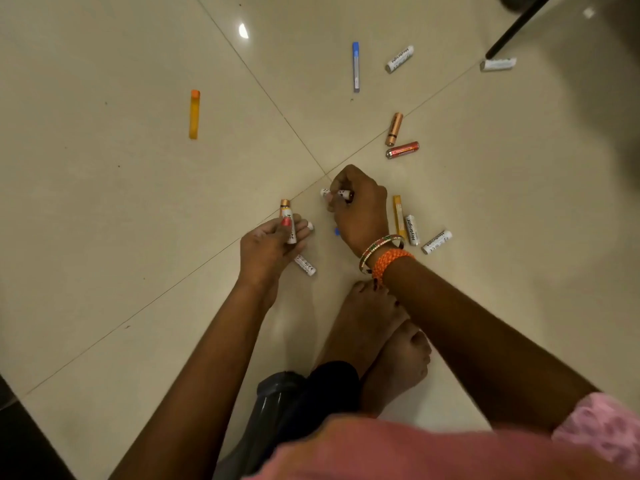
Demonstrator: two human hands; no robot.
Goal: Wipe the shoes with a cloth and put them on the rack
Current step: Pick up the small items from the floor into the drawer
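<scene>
No shoes, cloth or rack appear in the head view. Batteries lie scattered on a cream tiled floor [138, 237]. My left hand [266, 251] is closed around several batteries; a copper-topped white one [286, 216] sticks up from the fingers and another white one [305, 265] pokes out below the palm. My right hand [360, 209], with bangles and an orange thread at the wrist, pinches a small white battery [325, 192] just above the floor.
Loose batteries: orange [194, 114], blue [355, 66], white [399, 59], copper [393, 129], red [402, 149], a group right of my right hand [412, 230]. A black chair leg [512, 29] stands top right. My bare feet [377, 334] are below the hands.
</scene>
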